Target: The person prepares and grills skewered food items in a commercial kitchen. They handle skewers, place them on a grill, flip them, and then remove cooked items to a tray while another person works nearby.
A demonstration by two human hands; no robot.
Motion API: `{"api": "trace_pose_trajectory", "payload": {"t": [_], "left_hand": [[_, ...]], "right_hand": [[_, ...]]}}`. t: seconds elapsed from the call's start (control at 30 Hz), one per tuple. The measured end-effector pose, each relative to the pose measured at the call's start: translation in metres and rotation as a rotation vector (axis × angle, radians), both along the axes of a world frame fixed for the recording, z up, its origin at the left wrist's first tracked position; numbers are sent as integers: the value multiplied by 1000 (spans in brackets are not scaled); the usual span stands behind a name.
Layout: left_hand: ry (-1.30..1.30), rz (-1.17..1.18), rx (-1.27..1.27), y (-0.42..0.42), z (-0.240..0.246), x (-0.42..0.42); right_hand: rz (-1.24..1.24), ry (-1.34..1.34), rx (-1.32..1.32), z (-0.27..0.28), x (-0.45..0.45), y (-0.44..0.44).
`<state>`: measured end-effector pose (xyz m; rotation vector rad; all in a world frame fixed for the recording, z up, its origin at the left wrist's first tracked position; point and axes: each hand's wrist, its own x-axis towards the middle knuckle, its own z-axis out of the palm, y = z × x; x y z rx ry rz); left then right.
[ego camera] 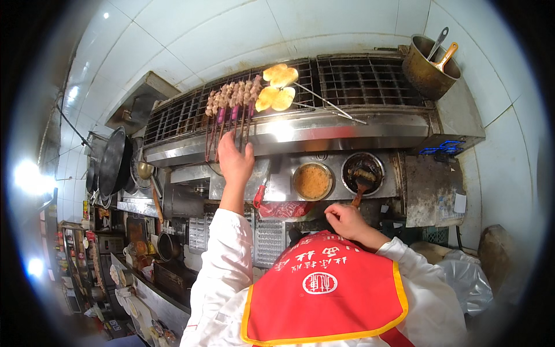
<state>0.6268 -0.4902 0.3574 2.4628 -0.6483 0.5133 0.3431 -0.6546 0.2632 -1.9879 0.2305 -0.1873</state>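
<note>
Several meat skewers (234, 96) lie side by side on the wire grill grate (364, 82), their thin sticks hanging over the steel front edge. My left hand (236, 157) is at the lower ends of these sticks; whether its fingers grip any is unclear. Right of the meat, flat browned bread pieces (277, 86) on metal skewers (325, 100) rest on the grate. My right hand (348, 221) is loosely curled near my apron, just below the handle of a brush (360, 189) that stands in a bowl of dark sauce (350, 162). A bowl of orange-brown seasoning (313, 181) sits left of it.
At the grill's right end stands a deep metal pot (422, 69) with two handled utensils. A red-handled tool (259, 196) and a red packet (286, 210) lie near the counter edge. Woks (115, 160) and a ladle (146, 170) are at the left. A tiled wall rises behind the grill.
</note>
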Motion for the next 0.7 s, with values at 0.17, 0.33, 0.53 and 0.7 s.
{"api": "trace_pose_trajectory", "payload": {"t": [0.17,0.33,0.53,0.7], "left_hand": [[-151,-64,-60,-8,3,-22],[96,-209,-344,4,-19,-97],[564,-188,-407,66,-92,-159],[841,51,-532,153,-162,-165]], "right_hand": [[98,-76,-388,24,24,-9],[-223,-481,-793,65,109,-89],[-227,-361,-1078,86,154,-134],[-205,-220,-1184,90,158,-133]]}}
